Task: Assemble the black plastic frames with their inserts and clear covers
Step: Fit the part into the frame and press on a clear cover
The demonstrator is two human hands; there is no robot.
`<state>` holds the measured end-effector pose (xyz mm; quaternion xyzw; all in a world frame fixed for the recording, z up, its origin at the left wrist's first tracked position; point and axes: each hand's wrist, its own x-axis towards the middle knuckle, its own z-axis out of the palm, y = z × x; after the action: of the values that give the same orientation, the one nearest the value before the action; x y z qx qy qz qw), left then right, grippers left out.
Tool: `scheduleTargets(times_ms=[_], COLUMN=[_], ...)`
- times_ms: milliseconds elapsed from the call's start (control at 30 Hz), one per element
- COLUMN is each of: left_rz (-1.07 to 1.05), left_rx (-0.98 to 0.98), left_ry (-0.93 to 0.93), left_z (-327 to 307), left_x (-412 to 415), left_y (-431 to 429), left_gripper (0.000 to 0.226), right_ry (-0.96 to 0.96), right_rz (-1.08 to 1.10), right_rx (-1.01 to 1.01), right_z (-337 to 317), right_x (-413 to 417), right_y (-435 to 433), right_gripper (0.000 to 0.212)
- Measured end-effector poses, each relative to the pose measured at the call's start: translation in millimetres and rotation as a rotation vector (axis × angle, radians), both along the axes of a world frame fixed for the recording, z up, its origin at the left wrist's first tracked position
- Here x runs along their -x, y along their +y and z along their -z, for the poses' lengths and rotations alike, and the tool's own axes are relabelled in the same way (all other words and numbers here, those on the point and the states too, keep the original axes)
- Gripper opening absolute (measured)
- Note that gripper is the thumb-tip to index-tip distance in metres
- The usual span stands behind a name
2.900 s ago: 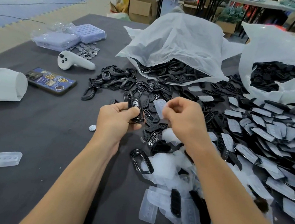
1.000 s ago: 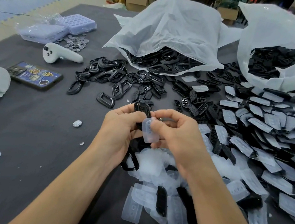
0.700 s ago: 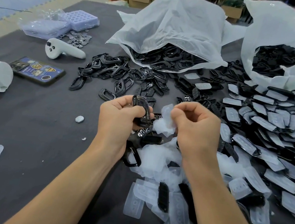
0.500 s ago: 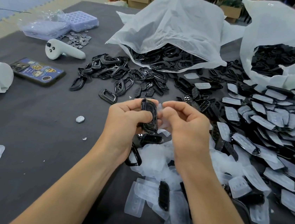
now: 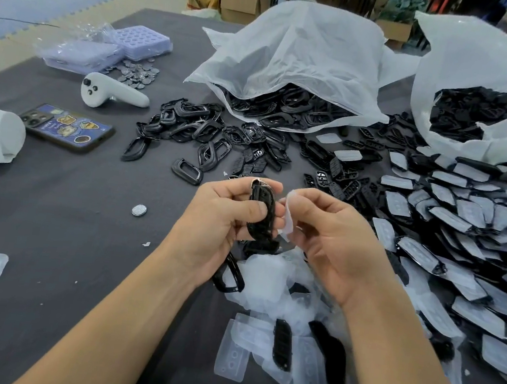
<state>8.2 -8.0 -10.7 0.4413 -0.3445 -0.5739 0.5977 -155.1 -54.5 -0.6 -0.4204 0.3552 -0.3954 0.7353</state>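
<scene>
Middle of the surface (image 5: pixel 69 218): the left grip (image 5: pixel 220 219) is curled round a black frame (image 5: pixel 260 214), and the right grip (image 5: pixel 335 242) pinches a clear cover (image 5: pixel 288 218) just beside it, not seated yet. The covered heap (image 5: pixel 460 247) at 3 o'clock looks done. The loose frames (image 5: pixel 196 128) at 11 o'clock say there's plenty left.

Black frame (image 5: pixel 261 213), translucent white cover (image 5: pixel 289 215), dark grey table (image 5: pixel 53 216), blue stickered phone (image 5: pixel 68 128)
</scene>
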Motion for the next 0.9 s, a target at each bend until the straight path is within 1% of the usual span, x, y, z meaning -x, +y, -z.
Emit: scheduleTargets(times_ms=[67, 133, 233, 267, 300, 333, 367, 433, 500, 533, 633, 700, 833, 900], left_rz=[-0.092, -0.134, -0.147, -0.146, -0.138, -0.132, -0.13, -0.122, -0.098, -0.087, -0.047, -0.009, 0.046, 0.082], left_rx=[-0.075, -0.13, -0.089, -0.059, -0.031, -0.011, -0.003, -0.005, -0.009, -0.011, -0.001, 0.015, 0.035, 0.037], left_ry=[-0.107, -0.17, -0.306, -0.342, -0.362, -0.362, -0.352, -0.328, -0.3, -0.295, -0.31, -0.314, -0.306, -0.265], left_z=[2.8, 4.8, 5.0, 4.0, 2.9, 2.3, 2.5, 4.4, 4.9, 6.0, 8.6, 9.1, 8.1, 6.3], left_x=[3.7, 6.2, 9.1, 10.4, 11.8, 13.4, 14.5, 15.2, 14.4, 13.2, 11.3, 10.1, 11.3, 10.9], left_y=[-2.1, -3.1, 0.0, 1.5, 3.2, 4.3, 4.9, 3.9, 3.9, 3.6, 3.4, 3.4, 4.8, 5.1], left_gripper=[0.038, 0.033, 0.029, 0.033, 0.04, 0.046, 0.046, 0.03, 0.013, 0.011, 0.017, 0.025, 0.026, 0.03], right_ry=[0.042, 0.05, 0.09, 0.148, 0.225, 0.314, 0.404, 0.526, 0.575, 0.596, 0.663, 0.703, 0.67, 0.656], right_rz=[0.067, 0.022, -0.141, -0.139, -0.088, -0.004, 0.088, 0.22, 0.302, 0.336, 0.394, 0.418, 0.426, 0.429], right_rx=[0.058, 0.113, 0.197, 0.237, 0.282, 0.33, 0.379, 0.469, 0.554, 0.593, 0.677, 0.696, 0.656, 0.64], right_z=[-0.4, -0.5, -2.1, -1.7, -0.9, 0.6, 1.9, 4.2, 6.1, 6.2, 6.9, 7.1, 7.4, 6.9], right_x=[5.5, 11.9, 11.6, 7.9, 3.8, -0.3, -4.2, -9.1, -10.9, -11.3, -10.7, -10.0, -9.9, -9.0], right_y=[-2.3, -4.1, -0.9, 0.9, 2.8, 4.1, 5.5, 8.4, 10.0, 10.2, 10.5, 10.5, 9.3, 8.7], right_gripper=[0.01, 0.007, 0.007, 0.007, 0.009, 0.011, 0.013, 0.014, 0.016, 0.017, 0.018, 0.018, 0.017, 0.018])
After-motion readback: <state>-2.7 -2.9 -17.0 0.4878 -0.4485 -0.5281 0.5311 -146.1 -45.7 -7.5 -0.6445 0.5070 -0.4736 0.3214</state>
